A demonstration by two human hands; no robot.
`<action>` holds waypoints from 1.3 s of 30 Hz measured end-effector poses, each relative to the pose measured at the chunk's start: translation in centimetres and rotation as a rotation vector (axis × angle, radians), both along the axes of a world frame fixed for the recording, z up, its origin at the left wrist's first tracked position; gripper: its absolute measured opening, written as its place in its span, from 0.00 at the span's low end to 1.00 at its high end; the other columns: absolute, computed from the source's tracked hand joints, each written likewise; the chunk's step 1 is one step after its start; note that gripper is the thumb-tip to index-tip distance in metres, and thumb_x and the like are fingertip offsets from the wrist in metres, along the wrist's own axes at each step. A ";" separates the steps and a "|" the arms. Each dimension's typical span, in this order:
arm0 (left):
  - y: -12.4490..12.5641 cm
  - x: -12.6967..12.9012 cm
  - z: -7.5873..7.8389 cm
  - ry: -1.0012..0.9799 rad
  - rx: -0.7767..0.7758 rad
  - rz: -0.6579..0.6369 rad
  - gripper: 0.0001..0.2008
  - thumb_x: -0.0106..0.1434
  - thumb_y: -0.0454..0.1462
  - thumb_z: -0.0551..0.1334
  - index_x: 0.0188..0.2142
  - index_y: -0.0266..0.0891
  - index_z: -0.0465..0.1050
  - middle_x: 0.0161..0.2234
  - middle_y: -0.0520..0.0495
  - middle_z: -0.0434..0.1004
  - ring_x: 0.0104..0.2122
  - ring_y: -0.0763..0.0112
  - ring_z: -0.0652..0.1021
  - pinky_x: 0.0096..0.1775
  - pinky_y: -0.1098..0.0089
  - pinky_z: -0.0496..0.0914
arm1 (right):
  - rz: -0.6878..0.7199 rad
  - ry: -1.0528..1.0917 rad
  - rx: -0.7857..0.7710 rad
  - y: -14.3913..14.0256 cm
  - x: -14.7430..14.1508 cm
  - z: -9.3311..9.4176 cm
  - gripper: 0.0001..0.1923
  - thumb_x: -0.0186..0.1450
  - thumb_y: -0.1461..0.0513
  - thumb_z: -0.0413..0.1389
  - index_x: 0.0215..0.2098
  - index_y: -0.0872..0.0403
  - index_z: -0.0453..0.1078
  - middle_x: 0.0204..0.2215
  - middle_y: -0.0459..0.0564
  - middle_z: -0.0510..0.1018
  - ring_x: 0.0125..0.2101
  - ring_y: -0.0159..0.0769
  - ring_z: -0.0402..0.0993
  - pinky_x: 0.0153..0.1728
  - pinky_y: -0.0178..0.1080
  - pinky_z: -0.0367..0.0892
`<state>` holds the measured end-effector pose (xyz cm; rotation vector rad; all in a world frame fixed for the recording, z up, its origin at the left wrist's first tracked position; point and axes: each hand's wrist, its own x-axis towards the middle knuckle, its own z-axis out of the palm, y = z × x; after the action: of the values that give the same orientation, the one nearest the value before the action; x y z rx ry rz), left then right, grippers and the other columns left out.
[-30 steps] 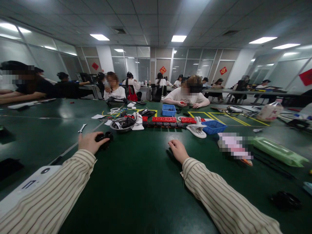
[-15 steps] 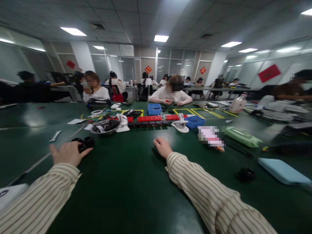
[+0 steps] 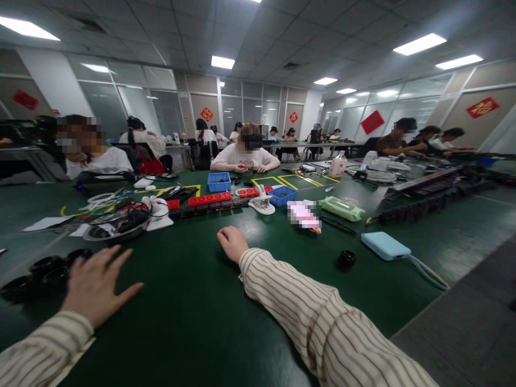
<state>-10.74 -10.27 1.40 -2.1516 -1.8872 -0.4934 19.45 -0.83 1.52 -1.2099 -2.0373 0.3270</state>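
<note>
1. So the left hand (image 3: 92,290) was gripping the black round parts (image 3: 52,277) half a second ago; now its fingers are spread wide.
2. Those parts sit bunched at far left, just beyond that hand, which partly hides them. Can't tell if they touch.
3. Right hand (image 3: 234,243) is still loosely curled on the green table (image 3: 193,322); can't see inside it.

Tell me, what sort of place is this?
Probably a shared workroom for hands-on bench work, perhaps with electrical parts. People sit along long tables, the green worktable carries what look like red socket strips, and a metal bowl holds black cables.
</note>
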 end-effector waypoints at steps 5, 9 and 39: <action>1.3 9.8 -1.6 0.093 -0.359 -0.247 0.37 0.53 0.58 0.45 0.58 0.44 0.46 0.60 0.45 0.46 0.58 0.54 0.50 0.54 0.50 0.48 | 0.019 0.096 0.033 -2.9 0.0 2.0 0.09 0.62 0.61 0.47 0.36 0.57 0.66 0.35 0.48 0.70 0.38 0.30 0.64 0.43 0.35 0.58; 4.5 15.5 -1.3 0.091 -0.399 -0.273 0.41 0.50 0.61 0.43 0.58 0.43 0.45 0.60 0.43 0.43 0.59 0.52 0.47 0.53 0.47 0.44 | 0.133 0.148 0.163 -7.2 3.6 8.3 0.08 0.60 0.61 0.49 0.36 0.55 0.66 0.37 0.49 0.69 0.41 0.32 0.64 0.44 0.36 0.60; 8.3 19.1 -1.0 -0.172 -0.219 -0.322 0.45 0.50 0.59 0.48 0.59 0.35 0.36 0.61 0.39 0.40 0.59 0.54 0.46 0.55 0.48 0.41 | -0.207 -0.239 -0.040 0.5 2.1 0.7 0.17 0.59 0.63 0.47 0.47 0.52 0.62 0.45 0.52 0.67 0.44 0.41 0.67 0.41 0.39 0.64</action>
<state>8.35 -1.95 0.40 -2.6567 -1.7534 -0.5712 21.52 -0.38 2.20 -1.5326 -2.0880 0.1279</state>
